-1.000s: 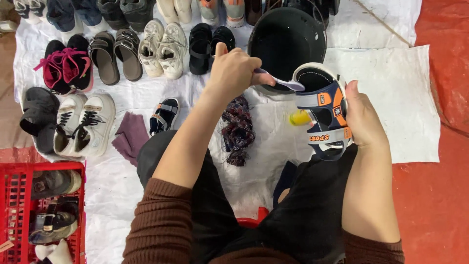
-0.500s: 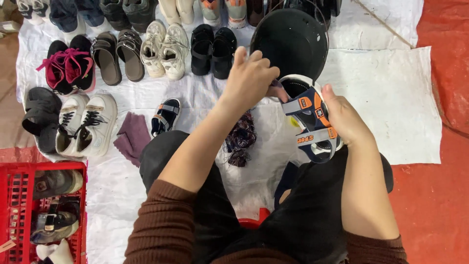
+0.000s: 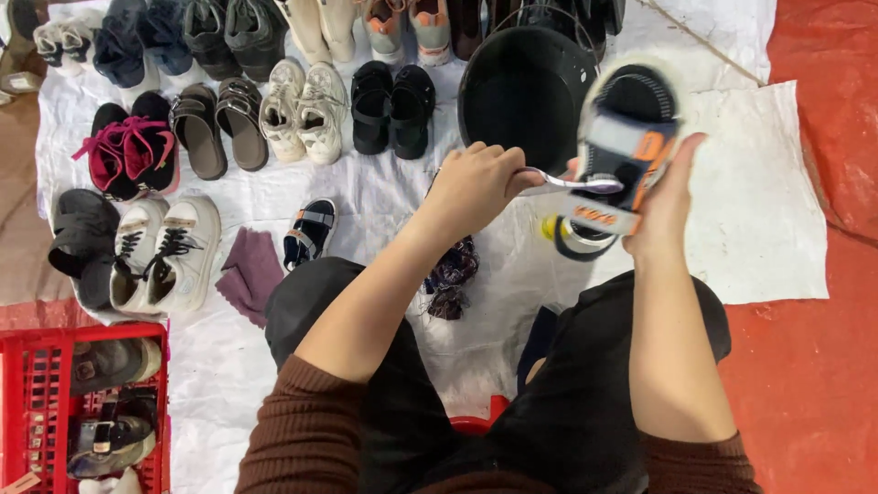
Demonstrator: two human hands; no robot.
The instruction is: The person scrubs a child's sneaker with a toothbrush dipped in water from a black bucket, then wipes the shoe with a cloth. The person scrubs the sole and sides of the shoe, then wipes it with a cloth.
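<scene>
At frame centre, the left hand (image 3: 474,187) clenches a toothbrush (image 3: 574,183) against 1 sandal (image 3: 615,151). The right hand (image 3: 668,197) grasps that sandal, upper right.

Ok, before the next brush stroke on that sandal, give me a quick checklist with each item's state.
1. Right hand grips the sandal: ok, fingers wrap its back.
2. Left hand holds the brush: ok, fist closed on the handle.
3. Brush head meets the sandal: ok, it lies against the straps.
4. Black basin beneath the work: ok, directly behind the sandal.
5. Water in the basin: cannot tell, inside is dark.
6. Matching sandal nearby: ok, on the white sheet.
</scene>
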